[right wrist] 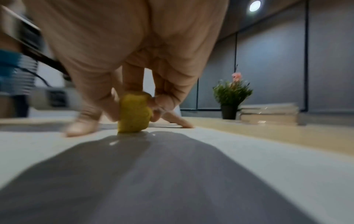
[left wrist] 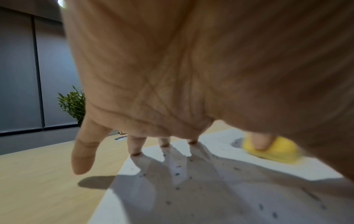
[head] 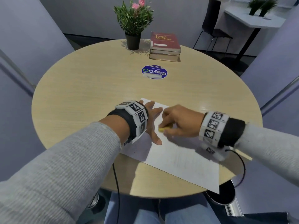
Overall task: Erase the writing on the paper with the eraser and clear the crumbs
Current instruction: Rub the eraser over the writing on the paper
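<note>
Risk one: paper [head: 181,160] overhangs the table [head: 97,94] edge nearest me, so a hard stroke could buckle or tear it. Left hand [head: 152,122] lies flat with fingers [left wrist: 134,145] spread, pinning the sheet's far end only. Right hand [head: 179,122] has its fingers pinched round the yellow eraser [right wrist: 134,113], bottom edge on the sheet beside the left thumb. I'd watch the crumbs [left wrist: 177,174] too (dark specks under the left palm): dragging that hand smears them.
</note>
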`<state>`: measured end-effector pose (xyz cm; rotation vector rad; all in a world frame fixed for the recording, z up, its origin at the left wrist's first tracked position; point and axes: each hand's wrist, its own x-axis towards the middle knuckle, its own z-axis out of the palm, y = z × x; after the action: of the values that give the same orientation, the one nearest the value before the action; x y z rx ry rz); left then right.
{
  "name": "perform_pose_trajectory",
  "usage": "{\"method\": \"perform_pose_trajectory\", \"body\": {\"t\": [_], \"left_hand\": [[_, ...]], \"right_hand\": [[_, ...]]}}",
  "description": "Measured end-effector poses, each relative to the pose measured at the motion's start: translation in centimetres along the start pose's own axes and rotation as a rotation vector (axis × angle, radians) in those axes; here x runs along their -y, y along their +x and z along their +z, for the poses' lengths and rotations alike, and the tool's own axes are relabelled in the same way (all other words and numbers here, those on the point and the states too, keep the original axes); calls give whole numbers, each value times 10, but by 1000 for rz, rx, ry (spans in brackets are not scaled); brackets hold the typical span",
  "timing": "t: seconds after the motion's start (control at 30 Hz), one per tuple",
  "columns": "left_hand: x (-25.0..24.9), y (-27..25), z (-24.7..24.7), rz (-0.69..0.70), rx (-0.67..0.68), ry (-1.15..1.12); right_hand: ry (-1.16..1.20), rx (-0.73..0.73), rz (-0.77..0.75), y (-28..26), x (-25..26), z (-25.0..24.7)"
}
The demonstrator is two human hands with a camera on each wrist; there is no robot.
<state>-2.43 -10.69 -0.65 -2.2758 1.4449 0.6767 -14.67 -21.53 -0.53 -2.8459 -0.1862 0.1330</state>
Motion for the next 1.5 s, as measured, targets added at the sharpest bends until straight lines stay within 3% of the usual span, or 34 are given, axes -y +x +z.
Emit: {"method": "perform_pose_trajectory", "body": {"t": [0.07,0.23,0.3,0.4,0.47,0.63,0.7,0.8,1.0,1.2,1.37,1.5], "left_hand": [[0,-1,0,4,-4,8],[6,6,5,9,-31,-22],[6,8,6,8,-49,-10],[5,10,6,-4,-63,25],[4,10,5,-4,-67,35],[6,7,6,8,-72,18],[6,7,5,3,-69,30],[4,10,6,-7,-64,37],[7,10,7,24,-80,17],[7,19,10,55,-102,60],[6,17,11,37,-122,65],[8,17,12,38,-111,67]], "right_hand": [[38,76,-25,-6,3,1],[-64,-112,268,12,-44,-18],[-56,-107,204,12,-34,-15],[7,1,-44,-3,1,1],[26,48,-29,-2,1,-1],[-74,-109,266,24,-43,-18],[-58,-97,205,22,-29,-12],[2,-7,-1,6,0,0],[-62,-97,310,28,-33,-18],[2,85,-49,0,20,3],[-103,-58,160,10,-15,-11],[-35,16,-35,-6,13,6]]}}
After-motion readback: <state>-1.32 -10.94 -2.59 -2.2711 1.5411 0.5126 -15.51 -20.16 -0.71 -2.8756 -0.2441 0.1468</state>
